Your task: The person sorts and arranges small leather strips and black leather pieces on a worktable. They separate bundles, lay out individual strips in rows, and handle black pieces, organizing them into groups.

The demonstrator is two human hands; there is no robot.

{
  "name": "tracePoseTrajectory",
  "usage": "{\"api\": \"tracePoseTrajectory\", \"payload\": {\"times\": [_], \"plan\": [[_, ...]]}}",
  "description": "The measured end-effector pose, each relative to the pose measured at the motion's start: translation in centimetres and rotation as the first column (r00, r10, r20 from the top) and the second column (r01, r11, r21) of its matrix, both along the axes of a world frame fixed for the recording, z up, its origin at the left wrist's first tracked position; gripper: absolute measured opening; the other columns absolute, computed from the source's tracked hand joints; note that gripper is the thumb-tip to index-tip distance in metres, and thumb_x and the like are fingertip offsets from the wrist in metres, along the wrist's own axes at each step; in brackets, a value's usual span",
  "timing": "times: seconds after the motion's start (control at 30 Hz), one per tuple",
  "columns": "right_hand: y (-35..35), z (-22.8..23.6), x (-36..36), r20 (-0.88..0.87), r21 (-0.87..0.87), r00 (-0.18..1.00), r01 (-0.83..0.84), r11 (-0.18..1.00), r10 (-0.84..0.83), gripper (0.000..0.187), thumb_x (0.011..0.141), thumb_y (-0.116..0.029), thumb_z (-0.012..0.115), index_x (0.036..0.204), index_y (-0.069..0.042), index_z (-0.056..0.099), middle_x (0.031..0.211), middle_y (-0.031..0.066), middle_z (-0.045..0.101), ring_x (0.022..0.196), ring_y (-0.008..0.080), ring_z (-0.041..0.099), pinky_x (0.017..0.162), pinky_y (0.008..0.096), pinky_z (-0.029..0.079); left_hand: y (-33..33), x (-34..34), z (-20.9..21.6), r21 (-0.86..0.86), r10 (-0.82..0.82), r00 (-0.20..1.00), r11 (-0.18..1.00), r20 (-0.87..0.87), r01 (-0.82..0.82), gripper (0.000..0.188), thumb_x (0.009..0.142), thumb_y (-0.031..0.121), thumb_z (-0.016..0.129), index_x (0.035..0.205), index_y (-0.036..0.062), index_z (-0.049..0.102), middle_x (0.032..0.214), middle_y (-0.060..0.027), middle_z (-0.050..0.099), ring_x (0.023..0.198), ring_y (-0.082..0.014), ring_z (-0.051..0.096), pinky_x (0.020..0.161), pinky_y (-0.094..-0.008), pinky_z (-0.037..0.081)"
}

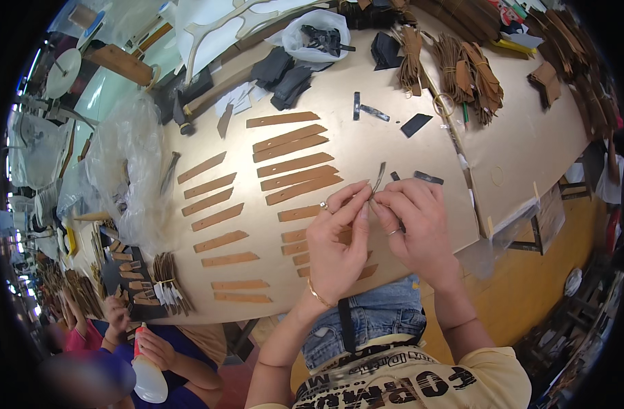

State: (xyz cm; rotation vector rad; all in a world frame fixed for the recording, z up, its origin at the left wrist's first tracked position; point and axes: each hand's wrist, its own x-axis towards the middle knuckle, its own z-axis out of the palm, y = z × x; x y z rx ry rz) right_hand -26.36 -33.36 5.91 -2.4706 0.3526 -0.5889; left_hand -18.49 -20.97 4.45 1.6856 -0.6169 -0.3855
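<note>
Between both hands [373,225], a thin dark strip [378,178]

Both forearms rise from the lower edge and converge. The left hand [336,235] is raised, fingers curled, thumb and forefinger pinched. The right hand [414,221] meets it, its 2 fingertips [380,199] pinched close against the left's.

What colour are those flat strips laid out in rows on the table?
Tan brown strips, seen best in the head view.
</note>
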Motion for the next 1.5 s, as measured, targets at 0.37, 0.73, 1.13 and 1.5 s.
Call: {"api": "tracePoseTrajectory", "payload": {"times": [0.37, 0.73, 1.13, 1.5], "plan": [[0.8, 0.5, 0.5, -0.038, -0.074, 0.999, -0.029, 0.997, 0.026, 0.011, 0.084, -0.008, 0.068, 0.094, -0.005, 0.064, 0.092, 0.0042, 0.062, 0.087, 0.0231, 0.058, 0.086, 0.0410, 0.036, 0.9, 0.0, 0.1, -0.010, -0.020, 1.000, 1.000, 0.015, 0.020, 0.029, 0.092, -0.003, 0.057, 0.119, -0.0025, 0.066, 0.120, -0.0158, 0.063, 0.101, -0.0235, 0.065, 0.086, -0.0306, 0.052], [0.4, 0.4, 0.8, -0.004, -0.041, 0.999, -0.054, 0.998, 0.054, 0.010, 0.079, -0.008, 0.068, 0.087, -0.007, 0.062, 0.085, 0.0025, 0.061, 0.081, 0.0219, 0.058, 0.087, 0.0401, 0.036, 1.2, 0.8, -0.4, -0.036, -0.013, 0.995, 0.999, -0.101, 0.009, 0.018, 0.092, 0.003, 0.063, 0.108, -0.0012, 0.070, 0.107, -0.0109, 0.068, 0.077, -0.0147, 0.064, 0.068, -0.0250, 0.051], [-2.9, 1.1, -0.7, 0.014, 0.054, 1.000, 0.022, 0.998, -0.022, 0.006, 0.081, -0.007, 0.065, 0.086, -0.008, 0.062, 0.086, 0.0030, 0.062, 0.082, 0.0211, 0.058, 0.087, 0.0376, 0.036, -0.2, 7.3, -2.0, -0.008, 0.342, 0.878, 0.933, 0.335, -0.360, 0.012, 0.088, 0.004, 0.066, 0.098, 0.0008, 0.072, 0.095, -0.0110, 0.070, 0.072, -0.0201, 0.064, 0.063, -0.0274, 0.050], [-8.1, -2.6, 1.3, -0.310, -0.300, 0.900, 0.214, 0.929, -0.307, 0.016, 0.090, -0.024, 0.067, 0.088, -0.008, 0.067, 0.084, 0.0046, 0.062, 0.085, 0.0210, 0.059, 0.088, 0.0388, 0.035, -4.4, 5.1, -4.2, 0.285, -0.083, 0.753, 0.948, 0.653, -0.143, 0.020, 0.088, 0.012, 0.067, 0.106, 0.0038, 0.071, 0.114, -0.0107, 0.066, 0.099, -0.0296, 0.061, 0.088, -0.0387, 0.048]]}}
